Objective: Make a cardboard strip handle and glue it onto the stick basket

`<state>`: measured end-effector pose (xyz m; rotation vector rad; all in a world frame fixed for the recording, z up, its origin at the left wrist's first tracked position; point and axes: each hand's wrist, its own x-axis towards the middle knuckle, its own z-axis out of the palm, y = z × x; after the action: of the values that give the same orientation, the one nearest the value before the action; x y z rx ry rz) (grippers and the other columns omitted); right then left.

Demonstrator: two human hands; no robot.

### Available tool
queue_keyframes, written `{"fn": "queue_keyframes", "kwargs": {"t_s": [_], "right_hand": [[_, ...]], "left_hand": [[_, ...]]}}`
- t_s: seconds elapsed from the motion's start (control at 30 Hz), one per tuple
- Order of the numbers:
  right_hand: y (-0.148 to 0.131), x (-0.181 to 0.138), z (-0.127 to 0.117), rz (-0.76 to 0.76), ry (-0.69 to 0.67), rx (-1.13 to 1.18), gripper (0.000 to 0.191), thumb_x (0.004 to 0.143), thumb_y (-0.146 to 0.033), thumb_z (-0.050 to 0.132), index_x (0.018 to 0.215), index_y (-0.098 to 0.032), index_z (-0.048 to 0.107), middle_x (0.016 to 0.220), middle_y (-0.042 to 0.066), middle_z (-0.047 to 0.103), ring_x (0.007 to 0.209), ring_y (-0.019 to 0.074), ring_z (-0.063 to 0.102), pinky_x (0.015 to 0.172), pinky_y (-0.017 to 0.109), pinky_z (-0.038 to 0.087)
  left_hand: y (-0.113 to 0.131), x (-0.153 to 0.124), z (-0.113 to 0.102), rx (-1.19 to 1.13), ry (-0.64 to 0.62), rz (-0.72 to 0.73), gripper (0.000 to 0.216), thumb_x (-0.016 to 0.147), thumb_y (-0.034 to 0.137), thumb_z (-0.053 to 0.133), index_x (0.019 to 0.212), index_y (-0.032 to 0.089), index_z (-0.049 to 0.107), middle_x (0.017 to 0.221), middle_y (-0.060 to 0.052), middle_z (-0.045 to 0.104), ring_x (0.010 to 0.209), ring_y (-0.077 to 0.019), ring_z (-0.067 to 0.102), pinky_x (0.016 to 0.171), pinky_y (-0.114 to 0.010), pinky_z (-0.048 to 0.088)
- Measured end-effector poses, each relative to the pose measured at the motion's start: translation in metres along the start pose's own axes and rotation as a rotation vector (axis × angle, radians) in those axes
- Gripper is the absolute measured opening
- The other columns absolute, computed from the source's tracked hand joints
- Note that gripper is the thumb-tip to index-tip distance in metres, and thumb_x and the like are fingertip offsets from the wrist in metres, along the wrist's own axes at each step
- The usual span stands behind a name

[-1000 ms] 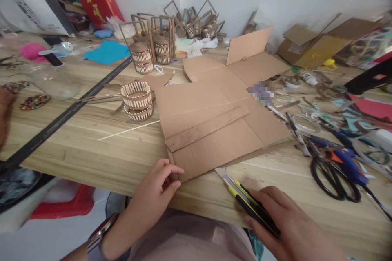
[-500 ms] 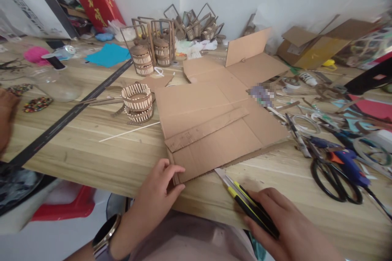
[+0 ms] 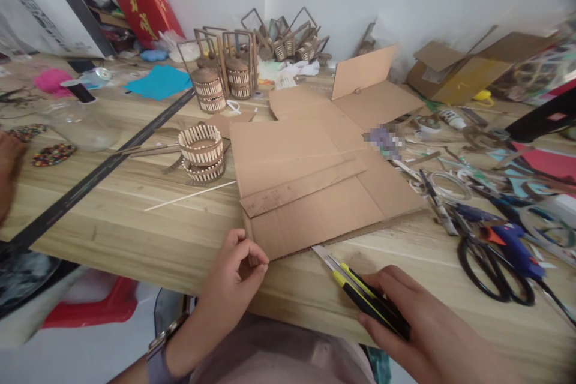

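A flattened brown cardboard sheet (image 3: 315,192) lies on the wooden table (image 3: 135,228) in front of me, with a long cardboard strip (image 3: 301,183) resting across it. My left hand (image 3: 234,282) pinches the sheet's near left corner between thumb and fingers. My right hand (image 3: 418,330) is closed round a yellow and black utility knife (image 3: 360,297). Its blade is out and its tip lies at the sheet's near edge.
Slatted cardboard baskets (image 3: 201,151) stand left of the sheet, more (image 3: 220,75) at the back. A long black ruler (image 3: 103,168) crosses the table. Black scissors (image 3: 490,270), a blue glue gun (image 3: 513,246) and scraps lie right. Another person's hand (image 3: 6,168) shows at the far left.
My left hand has curled tighter onto the sheet's corner and the sheet has shifted slightly. The knife and my right hand have barely moved.
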<state>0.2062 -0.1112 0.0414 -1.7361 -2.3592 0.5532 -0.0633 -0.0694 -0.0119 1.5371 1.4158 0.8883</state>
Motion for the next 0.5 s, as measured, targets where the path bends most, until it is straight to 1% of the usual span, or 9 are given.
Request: {"fn": "queue_keyframes", "kwargs": {"t_s": [0.13,0.2,0.27,0.33,0.4,0.5], "right_hand": [[0.0,-0.001,-0.001,-0.026,0.018,-0.028,0.013,0.088,-0.027,0.054,0.098,-0.025,0.063,0.089,0.005,0.067,0.081,0.0189,0.07,0.068,0.028,0.059],[0.002,0.0,-0.003,-0.045,0.022,-0.059,0.013,0.088,-0.027,0.055,0.098,-0.025,0.063,0.089,0.005,0.066,0.08,0.0192,0.069,0.068,0.029,0.059],[0.005,0.001,-0.004,-0.061,0.025,-0.09,0.013,0.088,-0.029,0.057,0.099,-0.026,0.063,0.087,0.005,0.066,0.078,0.0194,0.069,0.065,0.029,0.059],[0.008,0.001,-0.002,-0.076,0.028,-0.102,0.013,0.088,-0.03,0.058,0.099,-0.026,0.063,0.086,0.004,0.065,0.076,0.0192,0.069,0.064,0.029,0.059],[0.011,-0.001,0.002,-0.084,0.032,-0.093,0.012,0.088,-0.031,0.058,0.098,-0.027,0.063,0.085,0.004,0.065,0.075,0.0189,0.069,0.063,0.029,0.059],[0.012,-0.006,0.009,-0.073,0.045,-0.058,0.012,0.088,-0.031,0.058,0.099,-0.027,0.063,0.088,0.004,0.066,0.077,0.0196,0.07,0.065,0.029,0.059]], "left_hand": [[0.002,0.003,0.001,-0.033,0.016,0.02,0.012,0.078,0.023,0.053,0.067,0.019,0.055,0.088,-0.002,0.043,0.082,-0.0163,0.052,0.068,-0.024,0.045],[0.001,0.004,0.001,-0.008,0.017,0.034,0.014,0.078,0.023,0.053,0.065,0.02,0.054,0.086,-0.002,0.044,0.082,-0.0167,0.052,0.068,-0.024,0.045],[0.001,0.004,0.0,0.05,-0.008,0.041,0.013,0.079,0.021,0.052,0.066,0.02,0.054,0.084,-0.002,0.046,0.081,-0.0173,0.053,0.07,-0.026,0.046],[0.001,0.004,-0.001,0.138,-0.041,0.045,0.008,0.079,0.019,0.053,0.072,0.02,0.057,0.085,-0.003,0.05,0.081,-0.0182,0.054,0.074,-0.029,0.048],[0.0,0.002,-0.002,0.254,-0.057,0.065,0.007,0.079,0.017,0.055,0.083,0.021,0.06,0.09,-0.004,0.055,0.086,-0.0212,0.056,0.08,-0.035,0.049],[-0.003,-0.001,-0.006,0.432,-0.069,0.135,0.02,0.079,0.017,0.06,0.098,0.022,0.061,0.096,-0.006,0.061,0.097,-0.0267,0.056,0.087,-0.043,0.048]]}}
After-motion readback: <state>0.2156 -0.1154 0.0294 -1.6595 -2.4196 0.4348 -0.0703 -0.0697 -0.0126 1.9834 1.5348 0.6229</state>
